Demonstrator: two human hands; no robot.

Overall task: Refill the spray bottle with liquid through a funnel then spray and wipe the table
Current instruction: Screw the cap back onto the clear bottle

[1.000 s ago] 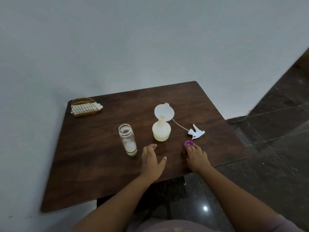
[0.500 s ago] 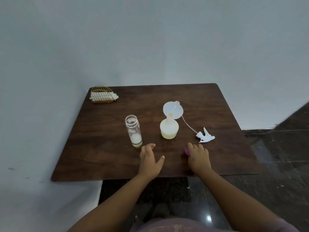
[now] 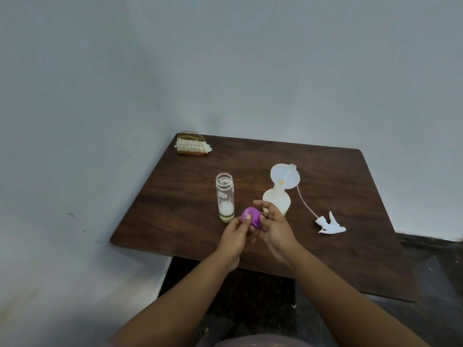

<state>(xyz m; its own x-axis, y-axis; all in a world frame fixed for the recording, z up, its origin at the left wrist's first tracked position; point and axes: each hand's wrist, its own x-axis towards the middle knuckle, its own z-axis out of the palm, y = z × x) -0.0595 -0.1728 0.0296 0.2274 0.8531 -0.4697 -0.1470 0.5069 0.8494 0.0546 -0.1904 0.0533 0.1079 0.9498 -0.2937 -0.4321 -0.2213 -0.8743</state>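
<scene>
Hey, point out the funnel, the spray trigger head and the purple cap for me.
funnel (image 3: pixel 285 178): head view, inside of its wide bowl.
spray trigger head (image 3: pixel 330 224): head view, white body, lying on the table.
purple cap (image 3: pixel 252 216): head view, its rounded top, held between both hands.

A dark wooden table (image 3: pixel 350 259) stands against a pale wall (image 3: pixel 225 58) on dark floor (image 3: pixel 438 271).

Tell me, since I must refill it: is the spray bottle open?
Open. The spray bottle has a funnel in its neck, and its trigger head lies apart on the table.
</scene>
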